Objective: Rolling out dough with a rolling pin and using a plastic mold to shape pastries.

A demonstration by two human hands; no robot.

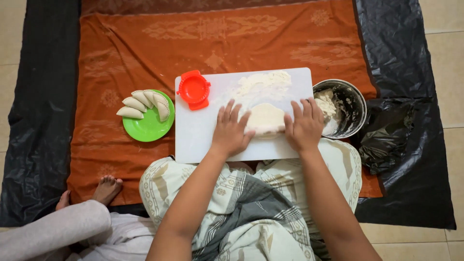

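Observation:
A pale flat piece of dough [265,117] lies on a white cutting board [203,140] with a patch of flour [263,83] behind it. My left hand [231,130] presses flat on the dough's left edge, fingers spread. On its right edge rests my right hand [304,125], likewise spread. What is under the palms is hidden. A red round dumpling press [194,89] sits closed at the board's far left corner.
A green plate [145,128] with several folded dumplings [143,104] lies left of the board. A metal bowl [355,104] with dough remains stands to the right, beside a crumpled black bag [386,137]. Another person's foot [107,187] and leg are at the lower left on the orange cloth [121,53].

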